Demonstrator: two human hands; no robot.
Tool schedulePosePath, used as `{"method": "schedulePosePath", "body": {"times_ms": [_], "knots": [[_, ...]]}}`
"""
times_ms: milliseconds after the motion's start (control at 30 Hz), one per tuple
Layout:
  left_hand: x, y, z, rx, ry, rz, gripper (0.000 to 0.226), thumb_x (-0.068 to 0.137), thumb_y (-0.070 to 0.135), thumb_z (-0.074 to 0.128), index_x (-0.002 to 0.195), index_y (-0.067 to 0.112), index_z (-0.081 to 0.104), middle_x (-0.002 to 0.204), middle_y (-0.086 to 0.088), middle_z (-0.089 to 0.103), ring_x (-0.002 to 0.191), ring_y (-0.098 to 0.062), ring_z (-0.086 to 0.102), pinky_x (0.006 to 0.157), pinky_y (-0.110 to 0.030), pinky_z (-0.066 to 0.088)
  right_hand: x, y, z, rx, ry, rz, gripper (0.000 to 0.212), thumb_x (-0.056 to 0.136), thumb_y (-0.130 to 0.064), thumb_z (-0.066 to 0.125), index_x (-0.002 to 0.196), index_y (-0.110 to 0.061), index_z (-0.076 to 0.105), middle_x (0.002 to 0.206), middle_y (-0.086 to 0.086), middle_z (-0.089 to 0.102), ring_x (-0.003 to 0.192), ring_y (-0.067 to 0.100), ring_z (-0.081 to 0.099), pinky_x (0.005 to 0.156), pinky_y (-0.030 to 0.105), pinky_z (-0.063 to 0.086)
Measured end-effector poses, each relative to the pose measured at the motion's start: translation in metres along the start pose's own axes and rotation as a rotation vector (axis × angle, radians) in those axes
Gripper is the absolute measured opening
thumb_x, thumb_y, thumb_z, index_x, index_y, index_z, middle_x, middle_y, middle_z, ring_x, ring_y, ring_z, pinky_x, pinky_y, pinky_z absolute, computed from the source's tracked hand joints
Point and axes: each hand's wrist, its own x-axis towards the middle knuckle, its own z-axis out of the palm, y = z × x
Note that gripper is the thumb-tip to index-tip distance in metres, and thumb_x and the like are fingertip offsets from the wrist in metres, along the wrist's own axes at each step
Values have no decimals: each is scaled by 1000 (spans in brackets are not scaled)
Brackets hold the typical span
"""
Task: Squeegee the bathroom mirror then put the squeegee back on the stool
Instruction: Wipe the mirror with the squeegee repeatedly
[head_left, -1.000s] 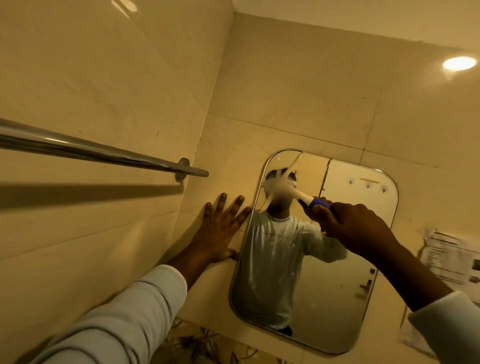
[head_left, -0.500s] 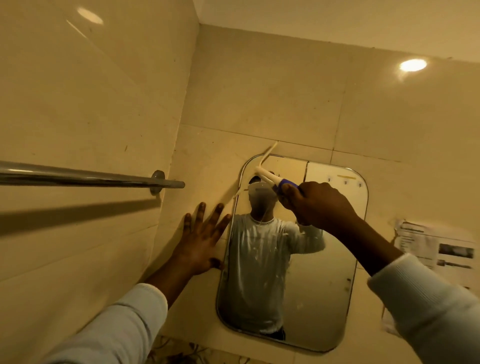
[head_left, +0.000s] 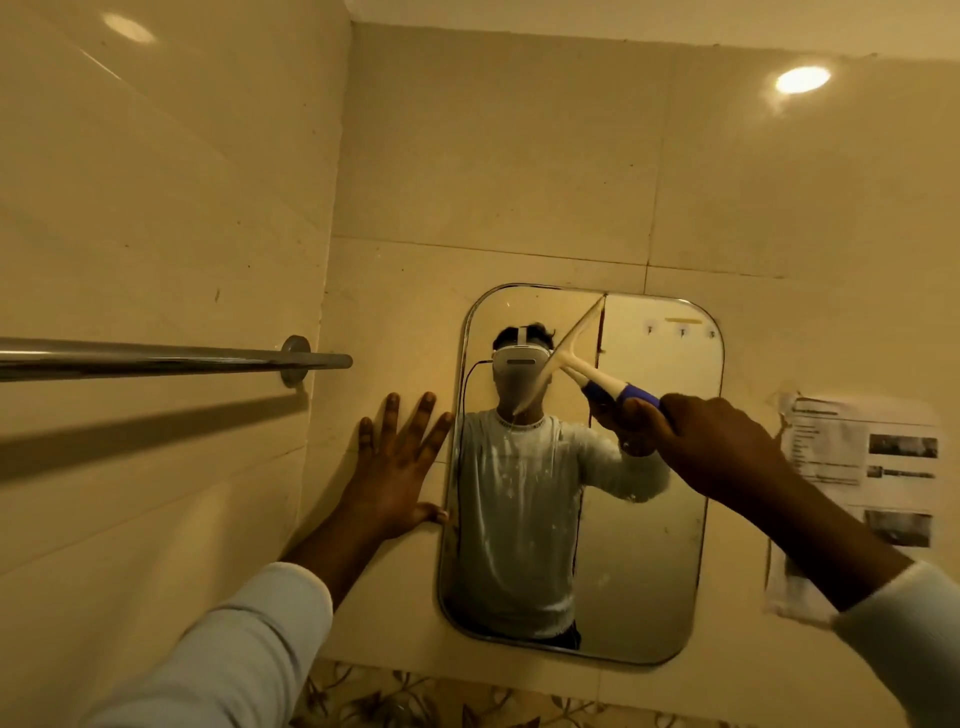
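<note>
A rounded rectangular mirror (head_left: 649, 545) hangs on the beige tiled wall in front of me. My right hand (head_left: 711, 447) grips the blue-and-white handle of a white squeegee (head_left: 571, 358), whose blade lies slanted against the mirror's upper middle, reaching to the top edge. My left hand (head_left: 395, 467) rests flat on the wall, fingers spread, its thumb touching the mirror's left rim. The glass reflects a person in a pale shirt. The stool is out of view.
A chrome towel rail (head_left: 171, 358) juts from the left wall at hand height. A printed paper sheet (head_left: 857, 499) is stuck to the wall right of the mirror. Patterned tiles (head_left: 415, 701) run below. A ceiling light (head_left: 802, 79) glows top right.
The squeegee has slid from the mirror's top left corner to the right and slightly down, to the upper middle. My left hand has stayed flat on the wall.
</note>
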Motion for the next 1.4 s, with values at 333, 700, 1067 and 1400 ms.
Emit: {"method": "schedulePosePath", "body": {"times_ms": [333,700,1067,1400], "knots": [[0,2,0,7,-17,2,142,74,88,63,157,33,-38,163,-4,-50,147,-46,-45,123,-74,-7,11,-51,3,189,79,-31,49,99,-65,32,89,-24,56,71,-1,67,62,19,65,60,34,55],[3,-1,2,10,4,14,144,71,90,64,159,33,-34,166,-4,-45,149,-47,-43,122,-76,-3,-17,-10,34,186,63,88,41,99,-62,32,104,-26,52,70,-3,63,59,13,61,53,23,44],[2,-1,7,20,18,19,146,70,90,66,162,30,-30,168,-7,-42,150,-49,-40,122,-77,-3,-20,-15,12,373,172,83,59,89,-70,25,92,-20,58,69,1,63,60,18,60,58,33,51],[2,-5,12,14,41,31,148,65,91,69,166,29,-20,173,-8,-30,154,-49,-32,120,-79,1,-5,-11,43,477,205,209,56,97,-68,30,100,-20,60,75,0,67,64,17,66,63,34,57]]}}
